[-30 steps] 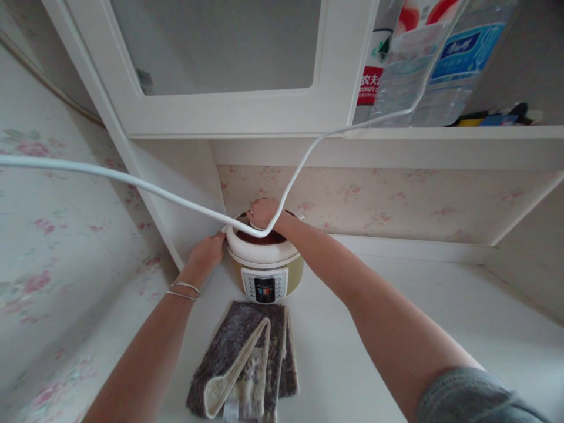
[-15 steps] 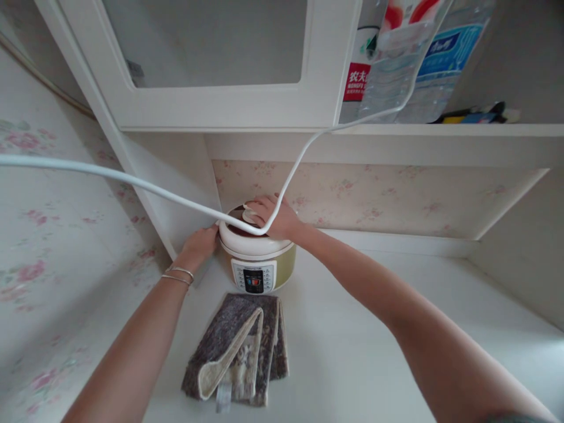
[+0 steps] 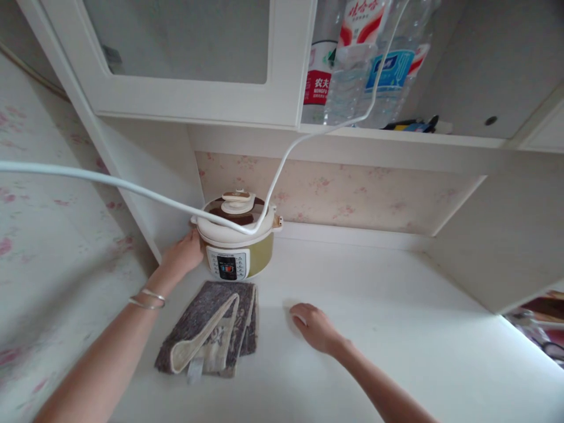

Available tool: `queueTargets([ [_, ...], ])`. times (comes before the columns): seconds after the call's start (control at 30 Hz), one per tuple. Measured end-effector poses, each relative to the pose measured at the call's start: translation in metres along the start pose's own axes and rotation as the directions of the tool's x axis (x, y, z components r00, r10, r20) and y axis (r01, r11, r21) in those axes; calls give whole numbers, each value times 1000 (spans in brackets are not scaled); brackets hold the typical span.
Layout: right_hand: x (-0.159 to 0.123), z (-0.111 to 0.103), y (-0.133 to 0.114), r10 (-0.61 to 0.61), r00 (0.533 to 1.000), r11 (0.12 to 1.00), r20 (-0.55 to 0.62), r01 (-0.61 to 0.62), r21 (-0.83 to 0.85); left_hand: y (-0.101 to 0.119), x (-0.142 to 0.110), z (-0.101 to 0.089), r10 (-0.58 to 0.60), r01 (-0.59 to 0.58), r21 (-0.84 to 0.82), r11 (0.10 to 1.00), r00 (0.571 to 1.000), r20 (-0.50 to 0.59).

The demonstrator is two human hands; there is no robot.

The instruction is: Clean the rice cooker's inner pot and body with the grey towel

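An electric pressure cooker (image 3: 259,257) with a cream lid, a green-gold body and a front control panel stands at the back left of the white counter. My left hand (image 3: 184,252) is closed at its left side, by the side handle; the fingertips are partly hidden behind the cooker. Away from the cooker, my right hand (image 3: 315,326) is over the counter with fingers curled in and nothing visible in them. Between my arms, in front of the cooker, lies a folded grey-brown cloth (image 3: 194,320) with cream edging and a white tag.
A white cable (image 3: 132,183) crosses the view in front of the cooker and rises toward the shelf. Above hangs a white cabinet (image 3: 194,100); plastic bottles (image 3: 348,76) stand on its open shelf. Flowered wall (image 3: 39,247) bounds the left, a white panel (image 3: 493,247) the right.
My right hand has let go of the lid's knob and moved down and right over the counter. My left hand stays at the cooker's left side. The whole view has shifted a little.
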State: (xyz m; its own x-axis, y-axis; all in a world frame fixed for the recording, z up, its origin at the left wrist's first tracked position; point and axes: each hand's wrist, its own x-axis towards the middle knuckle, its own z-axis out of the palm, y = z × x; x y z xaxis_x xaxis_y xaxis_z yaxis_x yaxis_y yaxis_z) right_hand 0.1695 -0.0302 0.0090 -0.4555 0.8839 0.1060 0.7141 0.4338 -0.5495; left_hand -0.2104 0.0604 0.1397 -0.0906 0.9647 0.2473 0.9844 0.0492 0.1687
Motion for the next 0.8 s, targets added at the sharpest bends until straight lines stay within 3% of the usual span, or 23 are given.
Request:
queueTargets([
  [0.1, -18, 25, 2, -36, 991, 999, -127, 33, -26, 32, -52, 10, -11, 10, -16, 1000, 999, -44],
  [0.2, -24, 36, -2, -12, 975, 999, -223, 2, -46, 77, -104, 37, 1, -17, -238, 971, 998, -68],
  [0.27, -26, 37, -4, -2, 970, 999, -241, -8, -40, 114, -131, 62, 146, -118, -496, 860, 989, 18],
  [0.33, -26, 35, -4, -3, 970, 1000, -245, -2, -22, 150, -149, 89, 305, -134, -711, 690, 945, 117],
  [0.4, -27, 33, -4, -9, 972, 1000, -233, 7, -7, 181, -157, 113, 439, -181, -798, 574, 891, 114],
  [0.47, -28, 33, -3, -1, 976, 1000, -217, 0, -3, 202, -157, 133, 446, -194, -810, 553, 890, 91],
  [0.6, -29, 34, -2, 2, 980, 1000, -200, -5, -16, 210, -150, 157, 327, -127, -787, 604, 940, 99],
  [0.8, -29, 35, -1, -27, 977, 999, -214, 19, -39, 201, -154, 161, 317, -122, -813, 570, 945, 81],
])
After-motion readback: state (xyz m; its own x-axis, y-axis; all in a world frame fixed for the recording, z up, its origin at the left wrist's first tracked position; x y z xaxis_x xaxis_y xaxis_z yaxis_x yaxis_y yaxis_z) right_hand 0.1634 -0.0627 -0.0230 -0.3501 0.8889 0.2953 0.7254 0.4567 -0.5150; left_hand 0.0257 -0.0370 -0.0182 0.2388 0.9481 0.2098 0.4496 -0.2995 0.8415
